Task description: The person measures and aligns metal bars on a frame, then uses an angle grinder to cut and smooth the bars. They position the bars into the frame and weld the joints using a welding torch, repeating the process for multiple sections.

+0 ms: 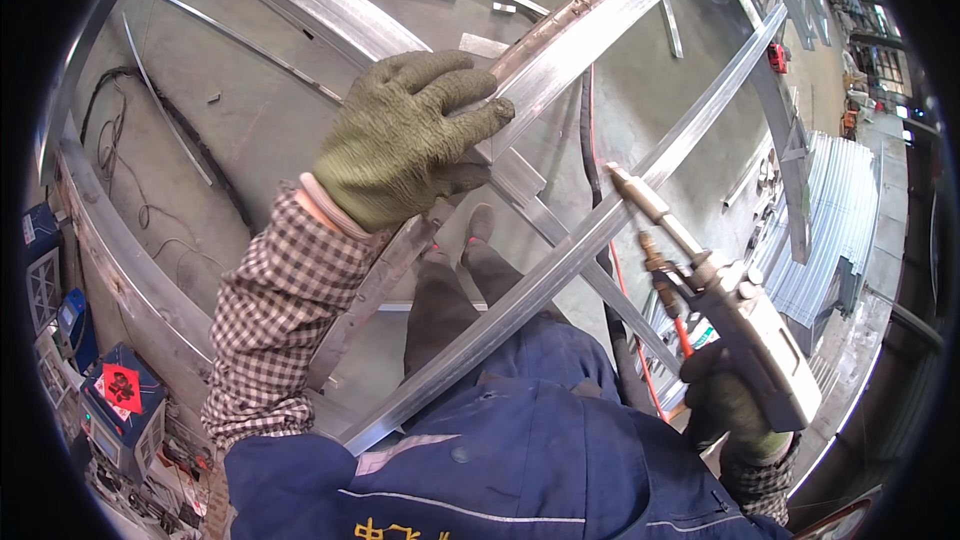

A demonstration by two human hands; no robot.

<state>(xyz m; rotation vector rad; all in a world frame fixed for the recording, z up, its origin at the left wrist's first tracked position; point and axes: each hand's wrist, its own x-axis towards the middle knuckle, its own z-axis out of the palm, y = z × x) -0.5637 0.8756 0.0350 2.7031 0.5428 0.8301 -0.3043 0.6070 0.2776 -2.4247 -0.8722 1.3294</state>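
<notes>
My left hand (pixel 410 135), in a green work glove, is closed around the joint where bright metal channels meet, its fingers over the edge of the long channel (pixel 610 40) that runs to the upper right. In my right hand (pixel 730 402), also gloved, is a handheld welding gun (pixel 765 335) with a white and black body. Its long nozzle (pixel 645 195) points up and left, with the tip beside a diagonal metal bar (pixel 560 265) that crosses in front of my legs. A brass fitting (pixel 655 265) with a red hose sits under the nozzle. Part of the right-hand grip is hidden.
The welded frame surrounds me, with a curved beam (pixel 140 265) on the left. Blue machines (pixel 122 400) stand at lower left. Dark cables (pixel 590 120) and loose strips lie on the floor. At right is a stack of corrugated metal sheets (pixel 825 220).
</notes>
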